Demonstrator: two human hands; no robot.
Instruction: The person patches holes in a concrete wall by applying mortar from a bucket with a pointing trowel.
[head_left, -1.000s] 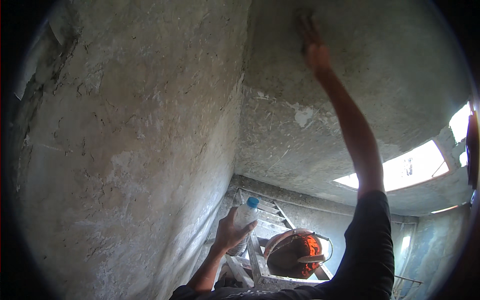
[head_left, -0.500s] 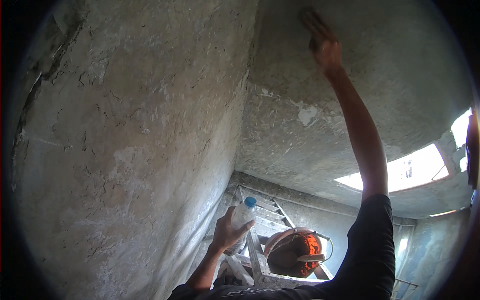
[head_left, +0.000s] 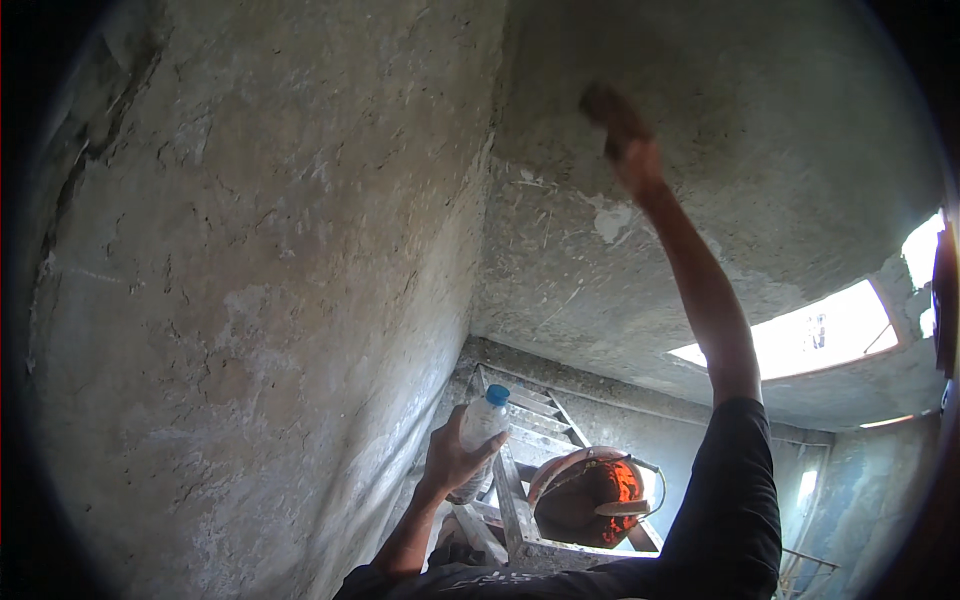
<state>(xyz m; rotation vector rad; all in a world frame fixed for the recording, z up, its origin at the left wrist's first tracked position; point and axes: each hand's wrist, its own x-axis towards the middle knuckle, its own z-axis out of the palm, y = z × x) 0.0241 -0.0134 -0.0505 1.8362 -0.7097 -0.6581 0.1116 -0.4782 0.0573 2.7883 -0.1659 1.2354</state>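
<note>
My left hand is wrapped round a clear plastic bottle with a blue cap, held upright at the lower middle. The bottle's lower part is partly covered by my fingers. My right arm is stretched up to the grey plastered wall on the right. At its end my right hand is smeared by motion, its fingers closed round something dark that I cannot make out. A damp, darker patch of plaster lies behind that hand.
A bucket, orange inside and crusted with grey, sits on the ladder's top, a tool handle across its rim. The metal ladder stands below me. A rough wall rises on the left. A bright opening lies at right.
My right hand has swept down and slightly left along the wall. My left hand still grips the bottle, nearly in the same place.
</note>
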